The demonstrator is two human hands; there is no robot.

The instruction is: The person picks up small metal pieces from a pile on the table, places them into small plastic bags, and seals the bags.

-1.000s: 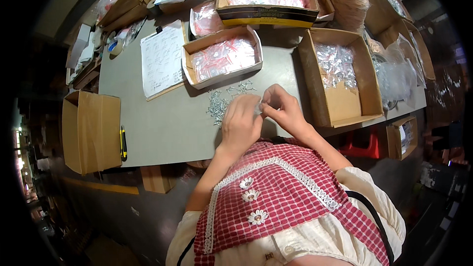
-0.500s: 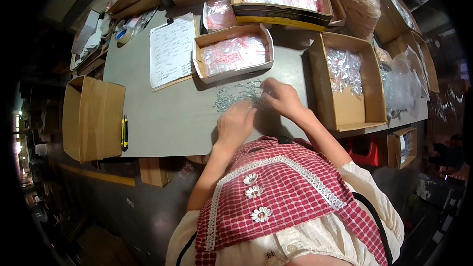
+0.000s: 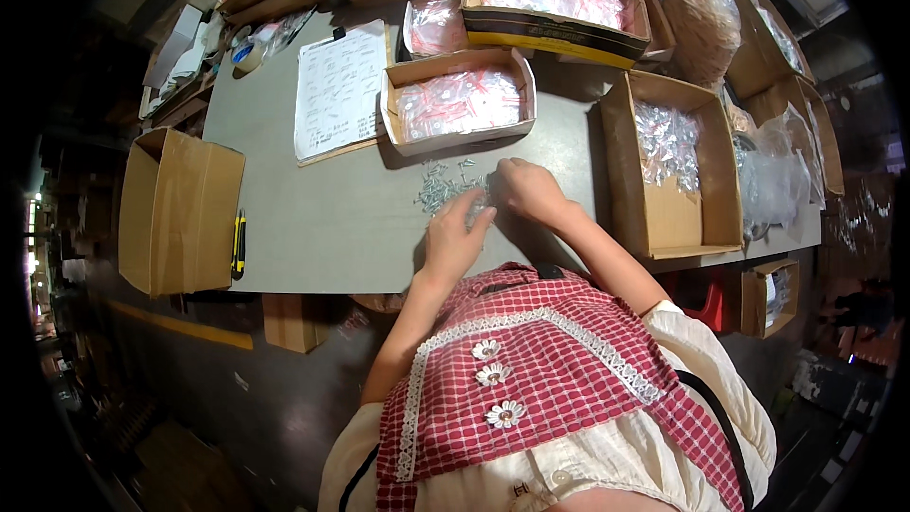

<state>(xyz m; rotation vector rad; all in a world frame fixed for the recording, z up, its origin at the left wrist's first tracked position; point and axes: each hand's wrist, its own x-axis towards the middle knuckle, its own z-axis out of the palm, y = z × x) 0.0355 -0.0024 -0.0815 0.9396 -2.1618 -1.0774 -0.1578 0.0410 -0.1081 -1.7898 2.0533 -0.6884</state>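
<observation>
A loose pile of small silvery screws [image 3: 438, 189] lies on the grey table in front of me. My left hand [image 3: 455, 239] rests at the pile's near edge, thumb and fingers apart, with screws by the fingertips. At the pile's right side is my right hand [image 3: 531, 192], its fingers curled in and pressed together. Whatever they pinch is hidden by the hand. Just beyond the pile sits a white-sided carton [image 3: 460, 137] holding small clear bags with red strips.
A clipboard with a written sheet [image 3: 338, 85] lies left of the carton. An open cardboard box [image 3: 675, 228] with small filled bags stands right. At far left are an empty-looking box [image 3: 190, 218] and a yellow-black cutter [image 3: 239, 245]. A larger carton of bags [image 3: 555, 43] stands behind.
The screws on the right side of the pile are fewer and drawn closer together. My right hand has curled lower beside them, and my left thumb and fingers have spread. The view has shifted slightly.
</observation>
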